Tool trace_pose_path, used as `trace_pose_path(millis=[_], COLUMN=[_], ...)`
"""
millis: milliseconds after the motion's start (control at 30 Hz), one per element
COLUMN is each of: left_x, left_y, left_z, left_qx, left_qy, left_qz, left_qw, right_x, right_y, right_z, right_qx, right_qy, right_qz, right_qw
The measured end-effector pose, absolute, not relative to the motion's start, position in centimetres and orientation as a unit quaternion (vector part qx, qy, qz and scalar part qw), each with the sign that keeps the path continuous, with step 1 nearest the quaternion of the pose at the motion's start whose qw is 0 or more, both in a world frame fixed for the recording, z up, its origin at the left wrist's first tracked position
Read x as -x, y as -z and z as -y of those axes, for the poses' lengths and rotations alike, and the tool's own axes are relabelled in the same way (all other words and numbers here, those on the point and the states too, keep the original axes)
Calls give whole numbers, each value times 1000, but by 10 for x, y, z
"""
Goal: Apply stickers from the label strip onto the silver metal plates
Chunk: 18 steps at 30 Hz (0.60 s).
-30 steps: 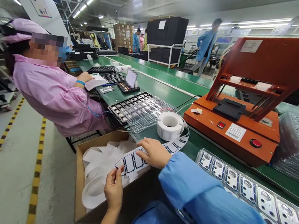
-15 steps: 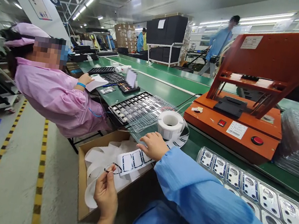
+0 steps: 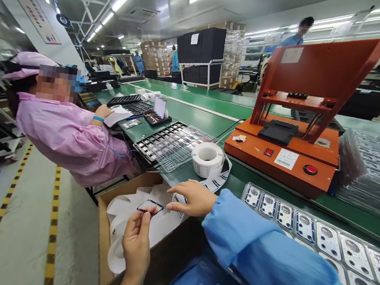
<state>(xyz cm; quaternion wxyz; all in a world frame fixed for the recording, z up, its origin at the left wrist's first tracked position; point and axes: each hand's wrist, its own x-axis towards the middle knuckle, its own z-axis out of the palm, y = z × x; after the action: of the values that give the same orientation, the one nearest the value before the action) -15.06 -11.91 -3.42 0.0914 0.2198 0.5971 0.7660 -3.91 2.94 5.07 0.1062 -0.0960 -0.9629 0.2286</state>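
Observation:
Between the thumb and forefinger of my left hand (image 3: pixel 137 241) is a thin, dark rectangular frame-shaped sticker (image 3: pixel 150 206), held by its near edge. My right hand (image 3: pixel 193 197) reaches in from the right, thumb and fingers apart, its fingertips just beside the sticker's right side. I cannot tell whether they touch it. A white roll of label tape (image 3: pixel 206 169) stands on the bench, and its strip with dark outlined frames (image 3: pixel 217 182) curls round behind my right hand. Part of the strip is hidden by that hand. Below is a cardboard box (image 3: pixel 103 239) holding loose white backing paper (image 3: pixel 128 199).
An orange press machine (image 3: pixel 279 160) stands on the green bench (image 3: pixel 212 110). Clear trays of metal plates (image 3: pixel 305 227) lie at right. A black grid tray (image 3: pixel 160 140) sits beyond the roll. A co-worker in pink (image 3: pixel 71 133) sits at left.
The frame sticker now shows as a whole rectangle in my left hand, apart from the strip. My right hand has moved off the strip's top towards the sticker. The view has turned slightly right.

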Motion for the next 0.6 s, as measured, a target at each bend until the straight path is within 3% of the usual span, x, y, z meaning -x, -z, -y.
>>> trace_pose_path(millis=[133, 333, 467, 600], left_x=[124, 67, 29, -2], left_y=[21, -7, -28, -37], left_z=[100, 64, 46, 36], left_qx=[-228, -323, -410, -465], left_qy=[-768, -663, -579, -537], left_qz=[-549, -500, -461, -442], left_qw=[240, 453, 533, 547], right_x=[-21, -119, -165, -197], right_y=[-78, -79, -74, -73], right_z=[-38, -23, -12, -7], right_qx=[127, 292, 368, 397], right_qy=[-300, -344, -370, -392], right_qz=[939, 869, 816, 785], right_qw=[107, 201, 248, 269])
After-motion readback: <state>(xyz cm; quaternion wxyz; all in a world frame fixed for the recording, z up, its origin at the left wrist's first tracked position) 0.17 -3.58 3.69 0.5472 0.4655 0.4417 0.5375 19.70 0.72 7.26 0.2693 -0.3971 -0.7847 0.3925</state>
